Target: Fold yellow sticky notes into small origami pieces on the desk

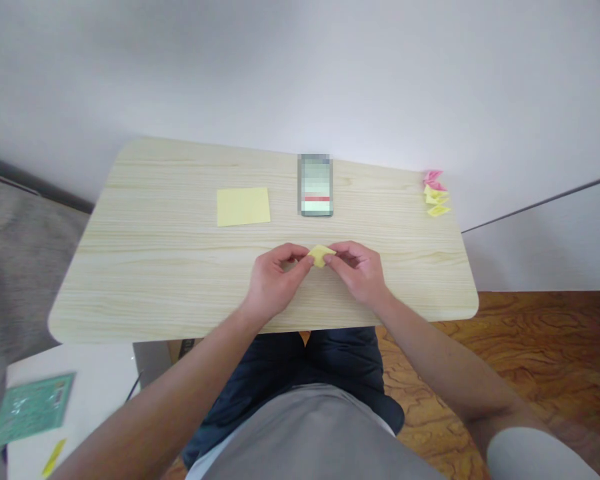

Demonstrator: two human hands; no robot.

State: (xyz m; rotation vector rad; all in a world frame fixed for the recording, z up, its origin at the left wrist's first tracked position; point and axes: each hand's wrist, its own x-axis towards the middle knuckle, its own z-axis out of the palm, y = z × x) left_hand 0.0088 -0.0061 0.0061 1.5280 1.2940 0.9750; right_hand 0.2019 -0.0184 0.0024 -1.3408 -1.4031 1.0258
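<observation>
A small folded piece of yellow paper (321, 255) is pinched between my two hands, just above the table near its front middle. My left hand (277, 277) grips its left corner between thumb and index finger. At the opposite corner, the thumb and fingers of my right hand (360, 270) are closed on the same paper. Behind my left hand lies a flat yellow sheet or pad of paper (243, 207). A phone (316, 185) with a blurred-out screen rests beyond the folded paper, close to the table's back edge.
Folded paper pieces, one pink (433, 179) and others yellow (436, 195), sit at the back right of the pale wooden table (145, 267). A wall (280, 73) rises behind. At lower left, a green packet (33, 410) lies on a white surface beside a yellow strip (54, 457).
</observation>
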